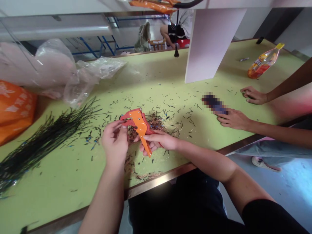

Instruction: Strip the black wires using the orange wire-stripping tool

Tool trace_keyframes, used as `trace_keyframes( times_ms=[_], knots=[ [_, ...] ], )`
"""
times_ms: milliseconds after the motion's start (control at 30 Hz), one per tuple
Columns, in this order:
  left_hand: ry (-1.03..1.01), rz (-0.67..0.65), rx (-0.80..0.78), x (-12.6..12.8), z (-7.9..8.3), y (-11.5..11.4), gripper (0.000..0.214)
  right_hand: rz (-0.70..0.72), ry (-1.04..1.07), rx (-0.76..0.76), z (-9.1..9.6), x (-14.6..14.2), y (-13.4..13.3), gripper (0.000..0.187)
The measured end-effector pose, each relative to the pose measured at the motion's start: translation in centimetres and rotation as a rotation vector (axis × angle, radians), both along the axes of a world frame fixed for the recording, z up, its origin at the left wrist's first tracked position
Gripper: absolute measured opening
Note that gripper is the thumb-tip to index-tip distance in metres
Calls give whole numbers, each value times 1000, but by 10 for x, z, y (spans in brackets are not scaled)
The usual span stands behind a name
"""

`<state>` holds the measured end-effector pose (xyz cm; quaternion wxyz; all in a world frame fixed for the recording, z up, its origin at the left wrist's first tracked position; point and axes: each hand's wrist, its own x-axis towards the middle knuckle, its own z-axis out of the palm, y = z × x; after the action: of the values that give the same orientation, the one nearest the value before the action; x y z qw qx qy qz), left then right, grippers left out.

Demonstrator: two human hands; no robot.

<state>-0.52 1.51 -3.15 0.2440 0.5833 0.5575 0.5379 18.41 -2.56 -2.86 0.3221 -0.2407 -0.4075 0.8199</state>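
Note:
An orange and red wire stripper (138, 125) sits in my right hand (156, 141), its handle pointing down toward the table. My left hand (114, 139) is at the tool's red jaws, fingertips pinched together. Whatever lies between them is too small to make out. Below the hands is a heap of stripped insulation scraps (156, 123) on the green table (146, 78). To the left lies a long bundle of thin black wires (41, 143). Short black wire pieces are scattered widely across the tabletop.
A co-worker's two hands (253, 95) rest at the right, beside a pixelated dark object (214, 103). Also present are a plastic bottle (264, 61), a white table support (209, 42), a clear plastic bag (73, 74) and an orange bag (14, 110).

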Motion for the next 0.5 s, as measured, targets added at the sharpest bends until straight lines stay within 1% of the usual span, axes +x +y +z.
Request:
trace_keyframes(
  times_ms=[100, 267, 400, 500],
  knots=[
    [-78, 19, -8, 0, 2, 0, 22, -7, 5, -10, 0, 1, 0, 31],
    [-82, -20, 12, 3, 5, -1, 23, 11, 50, -75, -1, 2, 2, 38],
    [-96, -32, 45, 3, 6, -1, 24, 34, 112, -74, -4, 6, 4, 40],
    [-98, -27, 63, 2, 7, -1, 22, 43, 120, -90, -3, 8, 5, 42]
  ],
)
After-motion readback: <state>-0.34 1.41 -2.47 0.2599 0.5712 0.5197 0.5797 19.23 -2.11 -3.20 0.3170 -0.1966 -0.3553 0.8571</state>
